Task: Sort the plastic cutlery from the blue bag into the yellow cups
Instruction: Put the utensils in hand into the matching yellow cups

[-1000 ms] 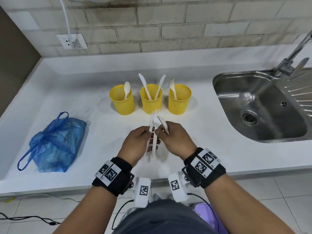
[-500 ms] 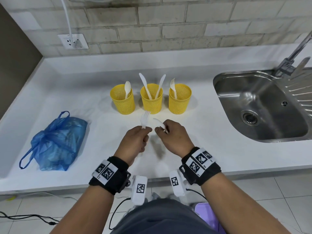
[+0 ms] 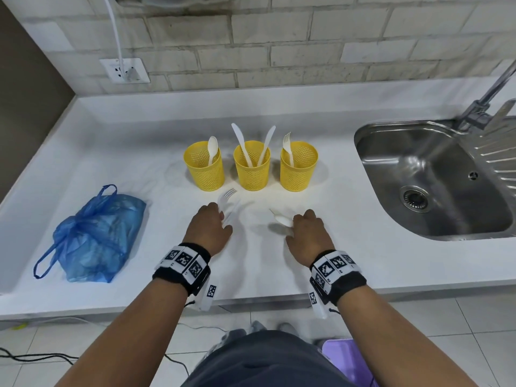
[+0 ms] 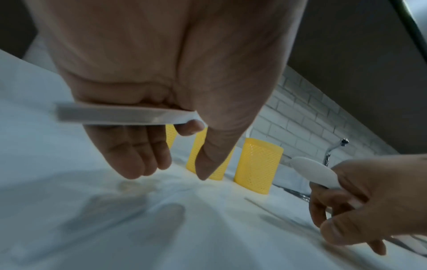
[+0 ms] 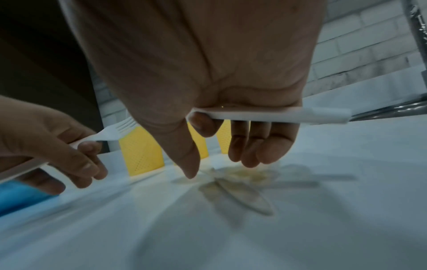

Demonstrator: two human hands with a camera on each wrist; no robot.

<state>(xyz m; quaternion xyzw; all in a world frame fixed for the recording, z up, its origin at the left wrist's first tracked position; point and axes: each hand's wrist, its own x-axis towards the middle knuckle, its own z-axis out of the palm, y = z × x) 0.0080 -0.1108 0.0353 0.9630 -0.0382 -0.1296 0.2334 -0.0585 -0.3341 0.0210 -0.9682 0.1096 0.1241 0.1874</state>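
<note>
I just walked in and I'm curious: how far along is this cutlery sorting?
Partly done. The left cup has one spoon, the middle cup two knives, the right cup one fork. In hand: the left hand holds a fork, the right hand a spoon. Both remain to be dropped in; what's left in the blue bag can't be seen.

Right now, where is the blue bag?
In the head view the blue bag lies on the white counter at the far left, left of the left hand and nearer than the yellow cups.
</note>
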